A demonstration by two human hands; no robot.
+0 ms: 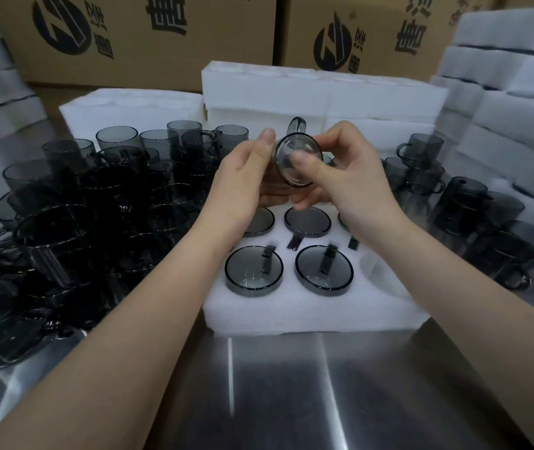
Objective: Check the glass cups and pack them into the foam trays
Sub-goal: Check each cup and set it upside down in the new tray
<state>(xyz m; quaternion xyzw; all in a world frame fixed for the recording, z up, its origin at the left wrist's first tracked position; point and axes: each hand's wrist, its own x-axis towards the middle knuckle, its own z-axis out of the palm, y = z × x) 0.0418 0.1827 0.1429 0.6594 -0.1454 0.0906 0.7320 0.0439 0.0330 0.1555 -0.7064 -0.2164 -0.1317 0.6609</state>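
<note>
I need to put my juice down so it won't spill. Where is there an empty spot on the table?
The bare steel table in front of the foam tray is free. The tray's near right pocket is empty too. It is crowded at the left cup pile, the right cup pile and the stacked foam behind.

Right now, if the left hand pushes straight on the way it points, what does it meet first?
Apart from the glass cup it holds together with the right hand, the left hand would probably meet the stacked foam trays behind. Depth is unclear.
</note>
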